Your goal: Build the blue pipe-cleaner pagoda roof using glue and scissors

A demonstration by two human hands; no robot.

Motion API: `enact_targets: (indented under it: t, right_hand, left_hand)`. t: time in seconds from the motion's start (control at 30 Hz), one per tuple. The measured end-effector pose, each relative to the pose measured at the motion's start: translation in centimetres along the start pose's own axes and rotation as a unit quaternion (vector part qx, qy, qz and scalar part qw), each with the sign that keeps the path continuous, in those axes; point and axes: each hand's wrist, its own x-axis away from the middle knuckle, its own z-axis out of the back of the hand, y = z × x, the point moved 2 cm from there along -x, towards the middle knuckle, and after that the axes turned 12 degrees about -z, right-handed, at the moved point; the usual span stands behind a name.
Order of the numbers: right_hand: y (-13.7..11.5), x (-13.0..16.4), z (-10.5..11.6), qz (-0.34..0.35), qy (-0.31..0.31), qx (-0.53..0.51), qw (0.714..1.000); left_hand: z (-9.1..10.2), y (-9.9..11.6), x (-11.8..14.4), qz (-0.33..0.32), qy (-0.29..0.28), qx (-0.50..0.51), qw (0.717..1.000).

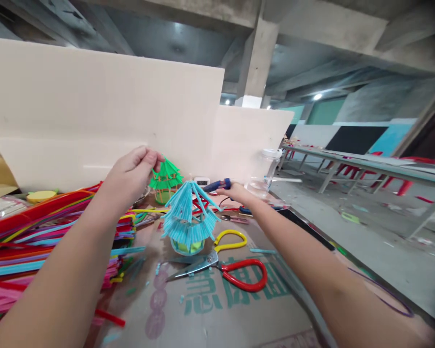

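In front of me stands a small light-blue house (188, 217) of pipe cleaners with a two-tier pointed roof. Behind it, to the left, is a similar green house (166, 176). My left hand (139, 166) is raised beside the green roof, thumb and fingers pinched together; what is between them, if anything, is hidden. My right hand (237, 192) reaches past the blue house and grips a dark blue glue gun (217, 184), partly hidden behind the blue roof. Scissors (217, 261) with one yellow and one red handle lie spread open on the table just right of the blue house.
Bundles of colourful pipe cleaners (39, 256) fill the left side. A clear plastic jar (264, 171) with a white lid and a small white timer (202, 181) stand at the back, before a cream board (101, 106). Blue scraps dot the printed tabletop (203, 319).
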Motion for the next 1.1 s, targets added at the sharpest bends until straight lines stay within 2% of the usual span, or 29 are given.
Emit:
enact_targets:
  t: [0.07, 0.17, 0.3, 0.53, 0.8, 0.97, 1.1]
  right_hand:
    - [-0.1, -1.6, -1.8, -0.019, -0.014, 0.016, 1.0]
    - [0.4, -3.2, -4.1, -0.053, -0.04, 0.037, 0.997]
    - [1.8, -3.8, -5.0, -0.078, -0.054, 0.052, 0.994]
    - [3.1, -2.6, -3.0, -0.073, -0.021, 0.083, 0.994]
    - [2.6, -0.1, -2.4, -0.042, 0.035, 0.141, 0.989]
    - [1.6, 4.3, 0.6, -0.008, 0.08, 0.163, 0.983]
    - [-1.5, 9.3, 3.6, 0.044, 0.12, 0.154, 0.98]
  left_hand:
    - [0.5, 0.7, 0.2, 0.013, 0.002, 0.005, 1.0]
    - [1.1, 2.0, 0.6, 0.0, 0.006, -0.047, 0.999]
    - [1.6, 2.9, 0.9, 0.026, 0.007, -0.056, 0.998]
    - [1.5, 2.8, 1.1, 0.035, 0.005, -0.021, 0.999]
    - [0.2, 3.3, 1.2, 0.039, -0.021, 0.035, 0.998]
    - [-0.6, 3.5, 1.3, 0.054, -0.043, 0.12, 0.99]
    - [-1.4, 3.4, 1.4, 0.038, -0.078, 0.133, 0.987]
